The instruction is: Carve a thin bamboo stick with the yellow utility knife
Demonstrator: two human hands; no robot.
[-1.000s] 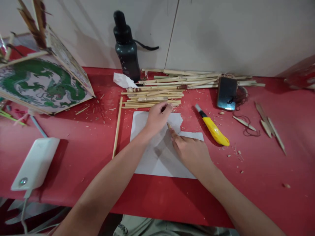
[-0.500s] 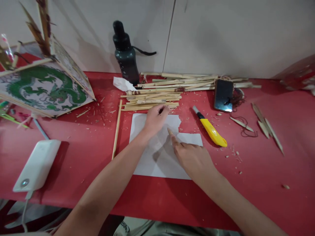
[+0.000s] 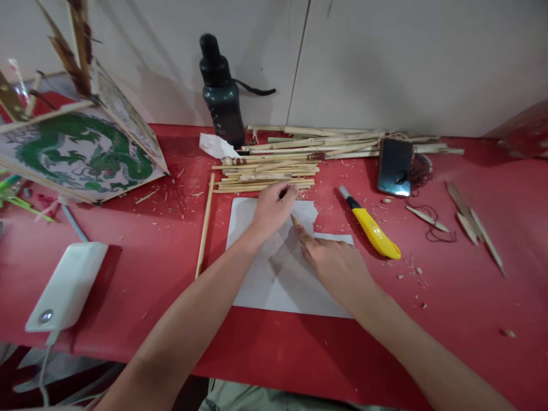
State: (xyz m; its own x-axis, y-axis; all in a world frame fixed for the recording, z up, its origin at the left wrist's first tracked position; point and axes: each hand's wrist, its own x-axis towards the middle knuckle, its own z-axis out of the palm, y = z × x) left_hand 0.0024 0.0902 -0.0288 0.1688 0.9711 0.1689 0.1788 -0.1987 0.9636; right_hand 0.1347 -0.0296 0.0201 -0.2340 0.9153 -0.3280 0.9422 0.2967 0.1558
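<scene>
A white sheet of paper (image 3: pixel 257 285) with a torn, stepped upper right edge lies flat on the red table. My left hand (image 3: pixel 276 208) rests on its upper part, fingers curled in; whatever they grip is hidden. My right hand (image 3: pixel 336 260) lies on the right part of the paper, index finger reaching toward my left hand and the other fingers folded under. A thin, pale brown tip shows at the end of that finger; I cannot tell whether it is a sliver or the fingertip. A yellow utility knife (image 3: pixel 377 234) lies right of the paper.
Bamboo sticks (image 3: pixel 265 171) are stacked behind the paper, and a single stick (image 3: pixel 205 228) lies left of it. Around stand a dark bottle (image 3: pixel 223 105), a dragon-painted lantern (image 3: pixel 85 154), a white power bank (image 3: pixel 68 288), a phone (image 3: pixel 394 165) and pointed bamboo pieces (image 3: pixel 468 220).
My right hand has slid slightly up the paper, its fingertip closer to my left hand. The whole view has shifted a little; the left hand keeps its curled pose.
</scene>
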